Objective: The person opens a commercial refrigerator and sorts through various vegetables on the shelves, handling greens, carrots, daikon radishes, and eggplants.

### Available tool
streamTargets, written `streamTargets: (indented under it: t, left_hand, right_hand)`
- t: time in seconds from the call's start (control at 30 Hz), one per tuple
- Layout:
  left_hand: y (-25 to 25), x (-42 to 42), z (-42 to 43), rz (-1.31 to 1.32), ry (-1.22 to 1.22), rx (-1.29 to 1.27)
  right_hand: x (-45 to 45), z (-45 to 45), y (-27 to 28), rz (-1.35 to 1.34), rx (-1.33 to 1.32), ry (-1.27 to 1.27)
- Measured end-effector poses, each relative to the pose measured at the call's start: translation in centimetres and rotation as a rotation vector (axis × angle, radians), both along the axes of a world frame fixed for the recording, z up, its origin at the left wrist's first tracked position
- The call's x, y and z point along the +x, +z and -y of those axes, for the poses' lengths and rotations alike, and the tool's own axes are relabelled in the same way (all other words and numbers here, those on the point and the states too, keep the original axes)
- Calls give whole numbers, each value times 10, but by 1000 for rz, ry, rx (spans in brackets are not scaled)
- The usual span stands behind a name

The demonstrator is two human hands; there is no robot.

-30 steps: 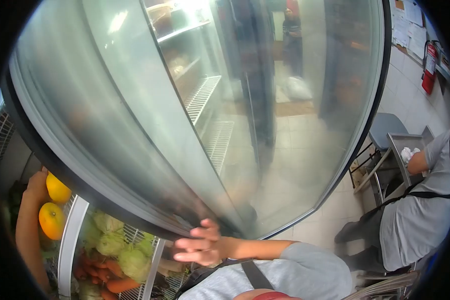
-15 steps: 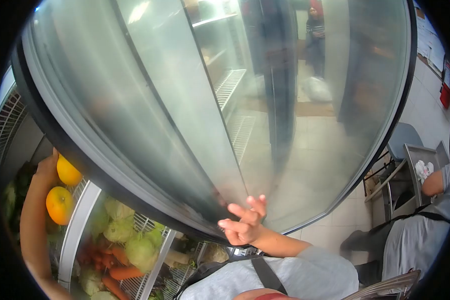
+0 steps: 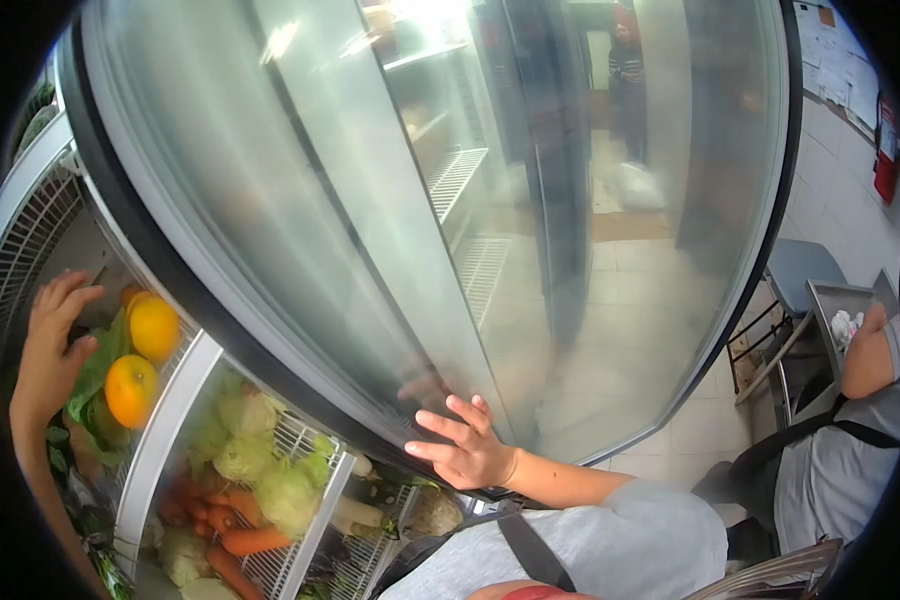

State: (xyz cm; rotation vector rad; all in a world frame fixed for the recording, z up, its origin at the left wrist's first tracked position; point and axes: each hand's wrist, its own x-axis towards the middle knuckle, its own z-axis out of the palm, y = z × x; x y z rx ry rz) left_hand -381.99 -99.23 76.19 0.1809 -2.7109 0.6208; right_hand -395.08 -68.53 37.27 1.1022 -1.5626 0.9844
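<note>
Held left hand (image 3: 54, 345) wide beside yellow-orange fruits (image 3: 132, 391) at left; held right hand (image 3: 465, 447) wide near glass door (image 3: 430, 260).

Just right of our left hand (image 3: 56, 325) we have two fruits (image 3: 132, 392) beside leafy greens (image 3: 95, 385), lower between our hands leafy heads (image 3: 290, 495) and carrots (image 3: 255, 541) on a wire shelf (image 3: 318, 528), before our right hand (image 3: 465, 445) the glass door (image 3: 610, 330), and right of that a chair (image 3: 806, 270)
</note>
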Motion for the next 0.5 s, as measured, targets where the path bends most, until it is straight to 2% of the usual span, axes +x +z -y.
streamTargets:
  t: [0.07, 0.1, 0.13, 0.2, 0.3, 0.4, 0.5]
  left_hand:
    - [0, 26, 7, -131, 1, -353]
    - [-1, 35, 16, -221, -102, -386]
    - [-1, 46, 22, -214, -90, -375]
    - [6, 68, 5, -358, 32, -394]
    - [29, 100, 15, -337, 49, -677]
    - [7, 110, 52, -487, -29, -565]
    - [-25, 111, 87, -629, -144, -431]
  right_hand:
    - [2, -1, -3, 17, 43, -1]
    - [5, -1, -5, 51, 59, -24]
    - [7, -1, -7, 88, 73, -46]
    - [15, -5, -10, 95, 83, -54]
    - [26, -2, -6, 165, 80, -54]
    - [39, 10, -3, 198, 123, 69]
    - [47, 20, -8, 267, 273, 197]
